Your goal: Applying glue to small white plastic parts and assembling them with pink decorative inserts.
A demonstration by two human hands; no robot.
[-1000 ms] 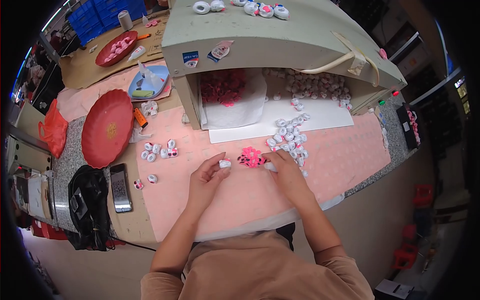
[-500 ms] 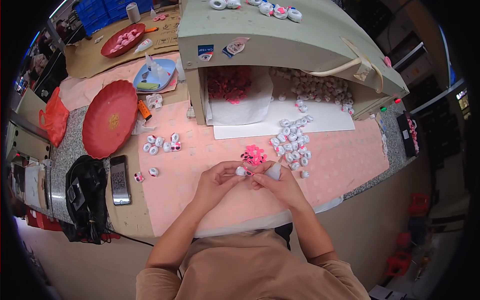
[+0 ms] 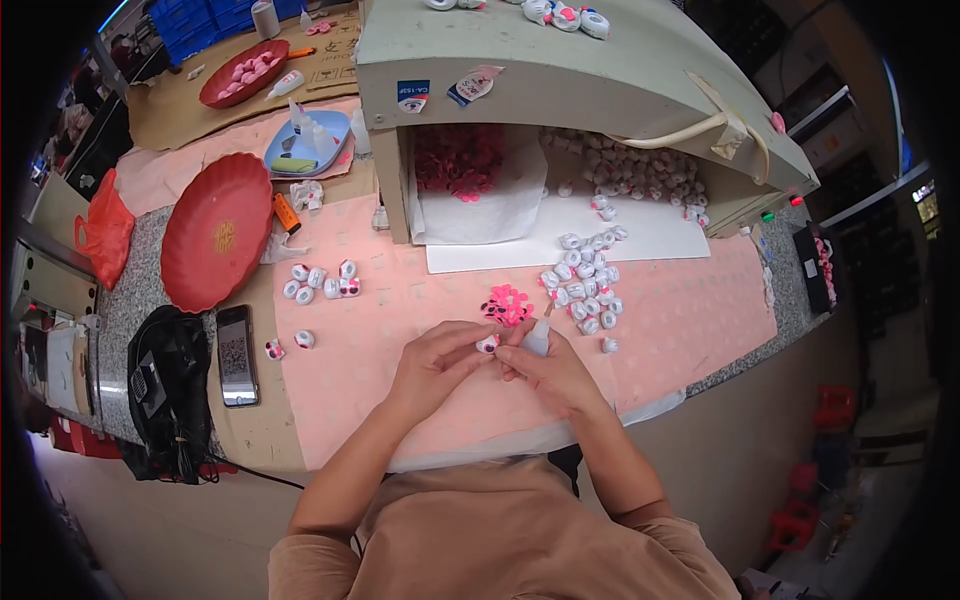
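Left hand (image 3: 430,364): grip clamped on one bead (image 3: 487,344) with thumb and fingertips. Right hand (image 3: 560,376): grip closed round a bottle (image 3: 538,339), tip pointing far; its thumb and forefinger are at the bead, contact unclear. The bead is at center, just near of a pink heap (image 3: 509,305), and shows dark and pink marks. Step in hand, as judged: seating a pink bit on the bead. Next move likely calls for a light, steady pinch, bottle tip kept clear.

Counts, big to small. One desk (image 3: 144,258), one pink cloth (image 3: 700,302) on it. One machine (image 3: 570,98), far side; inside, a dark pink pile (image 3: 458,165) at left and a white pile (image 3: 645,172) at right, both too packed to count. Red dishes: two, a big dish (image 3: 217,235) at left and a small dish (image 3: 207,98) far left. One blue plate (image 3: 337,128), one phone (image 3: 237,357), one orange lighter (image 3: 286,213). Loose beads: seven in the left group (image 3: 316,276), two nearer (image 3: 304,339), roughly two dozen in the right group (image 3: 589,285), one stray (image 3: 609,345) just near of it. Pink heap bits overlap, no count.
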